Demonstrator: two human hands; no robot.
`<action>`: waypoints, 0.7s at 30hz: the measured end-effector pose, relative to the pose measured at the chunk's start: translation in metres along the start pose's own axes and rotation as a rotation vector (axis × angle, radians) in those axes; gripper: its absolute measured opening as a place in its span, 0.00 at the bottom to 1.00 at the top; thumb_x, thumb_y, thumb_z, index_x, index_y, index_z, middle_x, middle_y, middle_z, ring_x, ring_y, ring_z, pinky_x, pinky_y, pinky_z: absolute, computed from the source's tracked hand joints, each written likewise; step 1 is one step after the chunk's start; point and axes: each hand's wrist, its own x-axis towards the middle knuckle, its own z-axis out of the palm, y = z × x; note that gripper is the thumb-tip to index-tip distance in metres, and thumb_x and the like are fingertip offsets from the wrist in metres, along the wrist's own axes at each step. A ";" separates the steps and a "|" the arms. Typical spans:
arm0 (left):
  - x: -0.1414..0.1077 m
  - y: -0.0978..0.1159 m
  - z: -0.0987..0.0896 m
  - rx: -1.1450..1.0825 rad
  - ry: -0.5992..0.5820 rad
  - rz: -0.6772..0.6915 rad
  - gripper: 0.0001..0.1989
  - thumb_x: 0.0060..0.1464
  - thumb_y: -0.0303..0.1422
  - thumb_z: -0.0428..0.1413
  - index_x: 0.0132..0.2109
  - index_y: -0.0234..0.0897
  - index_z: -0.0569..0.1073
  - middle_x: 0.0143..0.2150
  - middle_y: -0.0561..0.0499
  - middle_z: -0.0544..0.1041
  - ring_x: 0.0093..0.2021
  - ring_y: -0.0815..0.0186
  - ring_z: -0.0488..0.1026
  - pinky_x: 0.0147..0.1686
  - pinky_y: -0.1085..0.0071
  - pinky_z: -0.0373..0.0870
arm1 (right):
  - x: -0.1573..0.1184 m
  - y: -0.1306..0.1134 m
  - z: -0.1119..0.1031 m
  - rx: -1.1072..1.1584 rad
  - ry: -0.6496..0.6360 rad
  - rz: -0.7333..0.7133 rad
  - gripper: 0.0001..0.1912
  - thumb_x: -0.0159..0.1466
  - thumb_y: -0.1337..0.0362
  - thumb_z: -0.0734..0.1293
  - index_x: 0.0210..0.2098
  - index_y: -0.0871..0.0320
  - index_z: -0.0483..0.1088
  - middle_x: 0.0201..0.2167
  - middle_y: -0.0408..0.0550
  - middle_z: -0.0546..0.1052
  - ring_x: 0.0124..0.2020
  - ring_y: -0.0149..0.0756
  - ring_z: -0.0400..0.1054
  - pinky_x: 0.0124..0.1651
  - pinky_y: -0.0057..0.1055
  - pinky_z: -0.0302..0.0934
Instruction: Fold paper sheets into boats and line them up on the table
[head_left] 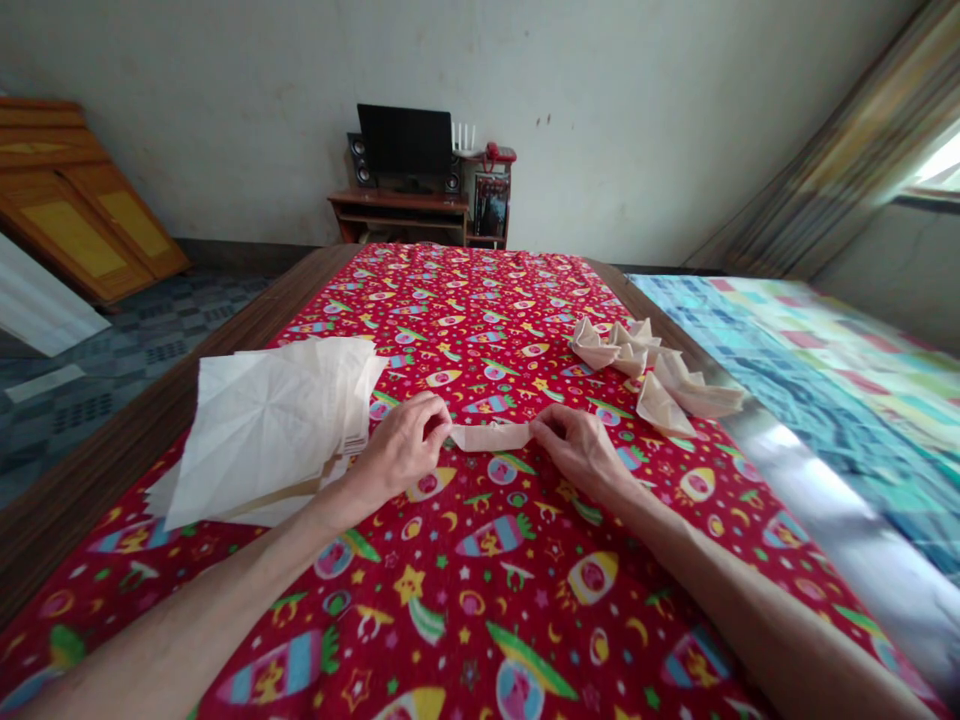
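Observation:
Between my two hands a narrow folded strip of cream paper (491, 437) stretches crosswise, just over the red printed cloth (480, 590). My left hand (412, 435) pinches its left end, fingers closed. The right end sits between the thumb and fingers of my right hand (576, 440). Left of my left hand lies a stack of creased cream paper sheets (274, 420), fanned slightly, with radiating fold lines on the top one. Several folded paper boats (656, 370) rest in a cluster beyond my right hand, near the cloth's right edge.
A dark wooden edge (247, 325) borders the cloth on the left. To the right is a blue patterned bed cover (787, 400). Against the far wall a desk (401, 207) carries a black monitor (405, 140) and speakers. A wooden cabinet (75, 200) stands at the left.

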 end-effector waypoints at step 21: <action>-0.020 0.046 0.014 0.240 -0.351 0.231 0.24 0.65 0.37 0.41 0.65 0.37 0.53 0.68 0.47 0.52 0.68 0.60 0.47 0.64 0.56 0.48 | -0.002 -0.002 0.007 -0.258 0.028 -0.036 0.10 0.62 0.62 0.60 0.27 0.56 0.70 0.21 0.42 0.74 0.22 0.30 0.66 0.26 0.25 0.50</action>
